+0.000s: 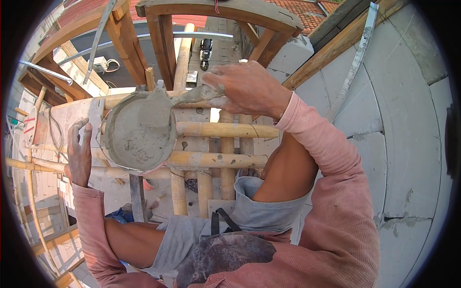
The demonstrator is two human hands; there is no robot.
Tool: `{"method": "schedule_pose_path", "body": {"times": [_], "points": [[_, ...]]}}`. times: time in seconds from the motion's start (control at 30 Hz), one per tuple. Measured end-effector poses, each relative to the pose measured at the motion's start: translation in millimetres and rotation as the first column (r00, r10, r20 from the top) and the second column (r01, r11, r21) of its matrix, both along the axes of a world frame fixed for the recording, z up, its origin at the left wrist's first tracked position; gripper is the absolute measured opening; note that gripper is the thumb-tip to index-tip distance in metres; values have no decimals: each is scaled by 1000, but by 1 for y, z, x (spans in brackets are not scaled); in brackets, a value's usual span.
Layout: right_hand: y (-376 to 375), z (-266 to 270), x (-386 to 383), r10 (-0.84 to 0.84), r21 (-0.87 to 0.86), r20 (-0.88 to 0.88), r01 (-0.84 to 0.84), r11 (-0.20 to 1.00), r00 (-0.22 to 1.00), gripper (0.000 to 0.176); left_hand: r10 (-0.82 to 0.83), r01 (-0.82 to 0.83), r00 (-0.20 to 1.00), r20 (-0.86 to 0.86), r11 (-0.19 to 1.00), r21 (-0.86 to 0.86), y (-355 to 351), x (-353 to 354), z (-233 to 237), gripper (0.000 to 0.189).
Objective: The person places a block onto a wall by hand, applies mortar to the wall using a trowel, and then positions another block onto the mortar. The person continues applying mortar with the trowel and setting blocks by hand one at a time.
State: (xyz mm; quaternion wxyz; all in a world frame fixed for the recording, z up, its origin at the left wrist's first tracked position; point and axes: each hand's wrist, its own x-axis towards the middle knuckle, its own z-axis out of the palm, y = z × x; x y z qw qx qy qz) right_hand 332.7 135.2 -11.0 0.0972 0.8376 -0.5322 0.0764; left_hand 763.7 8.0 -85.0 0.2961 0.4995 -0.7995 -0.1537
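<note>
My right hand [247,89] is closed around the handle of a mortar-caked trowel [156,108]. The trowel's blade lies over the far side of a round bucket [170,161], on or just above the wet grey mortar [139,146] inside it. To the left of the bucket, my left hand [79,151] is raised with its fingers stretched up and holds nothing. A small gap shows between it and the bucket's rim. Dried mortar coats the bucket's edge.
Bamboo poles [225,129] form a scaffold beneath the bucket, high above the ground. A wall of pale blocks [360,173] stands at the right, with a metal strip [353,72] against it. Wooden frames [161,48] rise ahead. A motorbike [205,50] is far below.
</note>
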Motion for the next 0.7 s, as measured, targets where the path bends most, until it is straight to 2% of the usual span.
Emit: {"method": "schedule_pose_path", "body": {"times": [0.2,0.27,0.4,0.53,0.57,0.67,0.7], "points": [[0,6,2,-66,106,-28,69,992,997,44,37,-35,999,-36,997,65,-9,-8,-6,38],[-1,0,-1,-42,82,5,41,996,999,46,31,-22,996,-85,995,100,-5,-14,-1,36],[-2,0,0,-13,55,41,10,998,999,47,36,-30,996,-75,996,87,-5,-7,-2,41],[0,-1,1,2,24,22,-2,1000,1000,49,80,-62,985,-150,991,121,5,-12,8,47],[0,0,2,1,29,17,-1,1000,1000,49,69,-57,992,-108,992,115,7,-15,13,50],[-2,-3,0,21,18,31,-21,1000,999,47,98,-75,981,-166,988,138,17,-32,31,48],[-2,-3,1,31,11,42,-32,999,999,45,65,-53,987,-144,994,91,17,-35,34,45]]}}
